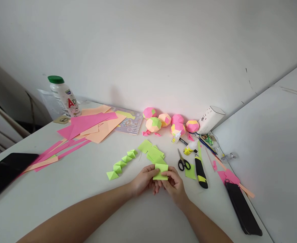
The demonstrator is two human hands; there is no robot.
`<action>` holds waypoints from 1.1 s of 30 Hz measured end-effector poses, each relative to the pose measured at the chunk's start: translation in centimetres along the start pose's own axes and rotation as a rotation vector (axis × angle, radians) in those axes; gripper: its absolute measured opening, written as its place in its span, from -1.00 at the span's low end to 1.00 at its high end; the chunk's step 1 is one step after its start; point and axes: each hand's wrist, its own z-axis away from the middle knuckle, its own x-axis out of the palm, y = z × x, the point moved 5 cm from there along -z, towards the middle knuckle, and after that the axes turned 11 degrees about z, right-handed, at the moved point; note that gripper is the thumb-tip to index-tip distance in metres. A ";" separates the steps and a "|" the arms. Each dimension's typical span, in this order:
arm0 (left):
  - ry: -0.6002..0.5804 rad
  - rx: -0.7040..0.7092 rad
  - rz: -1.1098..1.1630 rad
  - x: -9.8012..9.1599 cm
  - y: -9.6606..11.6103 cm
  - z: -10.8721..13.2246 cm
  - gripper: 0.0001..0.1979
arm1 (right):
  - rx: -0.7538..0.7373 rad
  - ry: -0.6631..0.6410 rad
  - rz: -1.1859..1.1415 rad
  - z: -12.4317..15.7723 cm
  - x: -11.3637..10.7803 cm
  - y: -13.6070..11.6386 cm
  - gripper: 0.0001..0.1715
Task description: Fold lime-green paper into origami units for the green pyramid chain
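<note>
Our left hand (143,179) and right hand (175,185) both pinch a green square (161,167) above the table (87,184). Looks partway: we've folded green pieces (120,164) in a row; green sheets (153,153) lie flat, likely left to do.

Tabletop (84,172) free left of green folded pieces (120,164); green sheets (155,154) block ahead; scissors (182,160), black-yellow tool (201,172) block right.

Ends in two bare hands (175,186); just behind the hands, narrows at bare wrists (131,189), then, farther back, broadens into rounded, likewise bare forearms (94,212).
</note>
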 end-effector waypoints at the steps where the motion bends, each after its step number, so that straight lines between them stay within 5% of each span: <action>1: -0.006 -0.006 -0.011 0.0 -0.1 -0.1 -0.77 | 0.000 0.013 0.023 -0.1 -0.1 -0.2 -0.90; 6: -0.039 0.000 -0.049 0.1 -0.6 0.0 -0.62 | 0.045 0.094 0.141 -0.3 -0.8 -0.7 -0.73; 14: 0.003 0.131 -0.213 0.5 0.0 0.4 -0.69 | 0.115 0.108 0.107 -0.2 -1.2 0.6 -0.76; 21: -0.018 0.103 -0.247 0.0 -0.9 0.1 -0.67 | 0.225 0.140 0.000 0.1 -1.0 1.2 -0.80; 27: -0.004 0.107 -0.271 0.1 -0.8 0.2 -0.66 | 0.236 0.142 -0.063 0.1 -1.1 1.4 -0.54; 33: 0.023 0.115 -0.327 0.2 -0.8 0.4 -0.66 | 0.266 0.054 0.032 0.0 -0.8 1.2 -0.71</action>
